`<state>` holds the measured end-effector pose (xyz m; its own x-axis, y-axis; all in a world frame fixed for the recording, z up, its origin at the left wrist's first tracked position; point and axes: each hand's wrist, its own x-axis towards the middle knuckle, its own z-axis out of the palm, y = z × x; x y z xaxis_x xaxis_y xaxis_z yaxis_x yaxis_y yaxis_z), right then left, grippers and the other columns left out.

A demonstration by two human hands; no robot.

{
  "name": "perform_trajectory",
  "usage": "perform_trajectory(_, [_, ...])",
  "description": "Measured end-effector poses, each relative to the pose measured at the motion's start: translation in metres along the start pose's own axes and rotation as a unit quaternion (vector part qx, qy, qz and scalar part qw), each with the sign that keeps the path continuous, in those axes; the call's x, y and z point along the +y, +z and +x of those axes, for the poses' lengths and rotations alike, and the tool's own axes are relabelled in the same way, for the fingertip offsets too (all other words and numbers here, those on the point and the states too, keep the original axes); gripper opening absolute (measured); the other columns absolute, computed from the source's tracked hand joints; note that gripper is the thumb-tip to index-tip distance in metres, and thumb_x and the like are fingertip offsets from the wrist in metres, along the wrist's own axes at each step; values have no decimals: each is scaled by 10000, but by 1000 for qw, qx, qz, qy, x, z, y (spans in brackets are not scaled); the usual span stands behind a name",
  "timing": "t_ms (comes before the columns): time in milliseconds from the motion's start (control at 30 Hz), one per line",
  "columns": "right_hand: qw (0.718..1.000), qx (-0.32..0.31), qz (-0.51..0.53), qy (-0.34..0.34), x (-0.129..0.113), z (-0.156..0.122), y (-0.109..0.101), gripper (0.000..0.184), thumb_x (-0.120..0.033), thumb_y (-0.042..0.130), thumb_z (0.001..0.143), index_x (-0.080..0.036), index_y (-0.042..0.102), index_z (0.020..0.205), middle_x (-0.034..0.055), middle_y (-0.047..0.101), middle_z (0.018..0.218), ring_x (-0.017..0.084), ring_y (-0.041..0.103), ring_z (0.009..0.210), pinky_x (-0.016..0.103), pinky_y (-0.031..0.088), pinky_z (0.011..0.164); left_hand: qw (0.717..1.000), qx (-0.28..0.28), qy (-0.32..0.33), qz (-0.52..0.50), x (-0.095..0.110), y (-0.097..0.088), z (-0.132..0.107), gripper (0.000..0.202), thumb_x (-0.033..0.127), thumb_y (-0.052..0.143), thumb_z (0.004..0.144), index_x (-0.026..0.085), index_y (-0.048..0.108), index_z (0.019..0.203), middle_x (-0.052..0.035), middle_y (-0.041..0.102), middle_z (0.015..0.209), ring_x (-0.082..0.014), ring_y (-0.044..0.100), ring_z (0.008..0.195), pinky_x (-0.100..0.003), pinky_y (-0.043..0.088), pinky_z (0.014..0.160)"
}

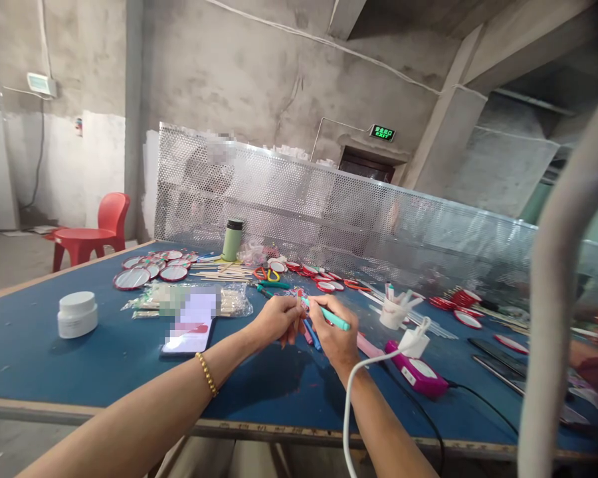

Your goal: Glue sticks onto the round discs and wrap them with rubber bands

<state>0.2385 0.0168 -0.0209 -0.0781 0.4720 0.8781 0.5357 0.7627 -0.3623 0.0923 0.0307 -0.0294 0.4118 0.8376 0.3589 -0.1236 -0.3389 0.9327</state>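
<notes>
My right hand (337, 335) is closed around a mint-green marker pen (337, 318), its tip end pointing left toward my other hand. My left hand (279, 318) pinches something small with a bit of red showing at the fingertips; its kind cannot be made out. Both hands meet above the blue table (144, 378). Below and between them lie pink and blue pens (313, 335), partly hidden. Just beyond are teal-handled pliers (274, 285) and orange-and-yellow-handled scissors or pliers (266, 274).
A phone (192, 325), a white jar (78, 315) and red-rimmed discs (132, 278) sit to the left. To the right are a white cup (393, 313), a purple device (418, 372) and a white cable (347, 411). A pale post (553, 279) stands close; another person's hand (595, 348) shows far right.
</notes>
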Motion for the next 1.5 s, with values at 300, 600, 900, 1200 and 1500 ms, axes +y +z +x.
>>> perform_trajectory(300, [1000, 0, 9, -9, -3, 0, -1, 136, -206, 568, 874, -190, 649, 766, -27, 612, 631, 115, 544, 549, 231, 434, 559, 1000, -7, 16, 4, -2, 0, 1, 323, 423, 535, 843, 145, 529, 678, 8, 570, 518, -82, 509, 379, -171, 362, 370])
perform_trajectory(600, [1000, -13, 8, -12, -3, 0, -1, 141, -210, 565, 877, -199, 647, 762, -13, 648, 675, 130, 575, 593, 249, 452, 596, 999, -14, 27, 9, -1, 1, 0, 345, 443, 515, 836, 153, 516, 650, 21, 537, 504, -79, 506, 382, -173, 367, 376])
perform_trajectory(900, [1000, -20, 11, -5, -1, 0, 1, 146, -228, 566, 880, -198, 647, 762, -5, 650, 692, 137, 584, 616, 260, 464, 615, 999, -13, 28, 26, -1, 1, 0, 371, 467, 509, 833, 150, 518, 640, 9, 548, 510, -78, 500, 384, -175, 371, 377])
perform_trajectory(1200, [1000, -14, 7, 5, -4, 0, 0, 179, -266, 559, 889, -199, 639, 743, 0, 636, 667, 139, 566, 591, 267, 458, 584, 999, -10, 23, 23, 0, 1, -2, 360, 446, 519, 849, 147, 533, 648, 4, 563, 507, -83, 500, 377, -180, 375, 375])
perform_trajectory(1500, [1000, -17, 6, 3, -4, 1, 0, 175, -250, 557, 884, -196, 634, 736, -9, 631, 659, 131, 556, 575, 253, 449, 570, 999, -11, 20, 28, 0, 1, -1, 363, 456, 510, 842, 151, 522, 645, 22, 536, 495, -74, 487, 369, -174, 359, 376])
